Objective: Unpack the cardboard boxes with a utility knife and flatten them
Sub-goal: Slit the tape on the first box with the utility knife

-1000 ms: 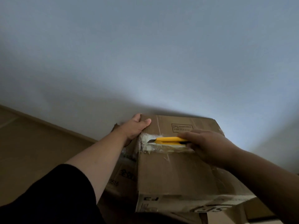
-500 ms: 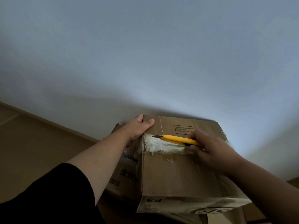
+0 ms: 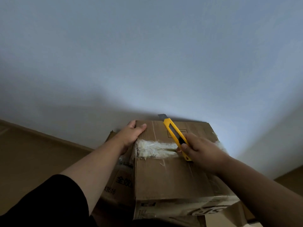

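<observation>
Now right hand (image 3: 203, 154) grips the yellow knife (image 3: 176, 135); left hand (image 3: 129, 135) clasps the box (image 3: 164, 177) marked "43516".

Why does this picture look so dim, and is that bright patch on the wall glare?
Head view: the room is poorly lit, so the brown cardboard box and both arms look murky; the pale patch on the white wall behind the box is soft light, not harsh glare; the yellow utility knife stays fairly crisp; the wide lens bends the wall's base line.
</observation>
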Motion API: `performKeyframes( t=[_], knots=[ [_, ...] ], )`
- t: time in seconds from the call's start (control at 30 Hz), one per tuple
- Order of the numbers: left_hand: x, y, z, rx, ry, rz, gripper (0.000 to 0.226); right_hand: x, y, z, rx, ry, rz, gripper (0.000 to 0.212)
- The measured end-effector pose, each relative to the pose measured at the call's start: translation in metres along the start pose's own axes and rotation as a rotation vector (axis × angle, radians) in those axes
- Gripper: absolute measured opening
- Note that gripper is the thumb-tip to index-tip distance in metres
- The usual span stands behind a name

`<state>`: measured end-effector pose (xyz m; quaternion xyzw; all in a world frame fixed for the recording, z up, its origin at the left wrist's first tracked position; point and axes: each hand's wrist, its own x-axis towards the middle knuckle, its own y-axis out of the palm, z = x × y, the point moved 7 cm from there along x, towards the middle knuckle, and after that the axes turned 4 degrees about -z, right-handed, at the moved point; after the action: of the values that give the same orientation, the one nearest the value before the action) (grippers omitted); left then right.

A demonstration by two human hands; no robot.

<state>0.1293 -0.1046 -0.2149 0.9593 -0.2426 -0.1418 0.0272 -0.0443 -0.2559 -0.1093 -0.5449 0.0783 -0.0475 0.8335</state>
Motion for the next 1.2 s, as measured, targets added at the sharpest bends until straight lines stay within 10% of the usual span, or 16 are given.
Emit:
performKeyframes(
  t=[0.67, 1.03, 1.2],
  knots=[
    [-0.016, 0.007, -0.011, 0.073, -0.044, -0.034, 0.028, -0.005, 0.015, 0.004, 0.331, 0.137, -0.074, 0.022],
    [-0.014, 0.0, -0.009, 0.123, -0.074, -0.078, 0.032, -0.027, -0.037, 0.032, 0.371, -0.105, -0.226, 0.019],
    [-0.022, -0.009, -0.045, 0.642, 0.351, -0.227, 0.051, -0.026, -0.04, 0.021, 0.428, 0.059, -0.174, 0.02]
  ],
)
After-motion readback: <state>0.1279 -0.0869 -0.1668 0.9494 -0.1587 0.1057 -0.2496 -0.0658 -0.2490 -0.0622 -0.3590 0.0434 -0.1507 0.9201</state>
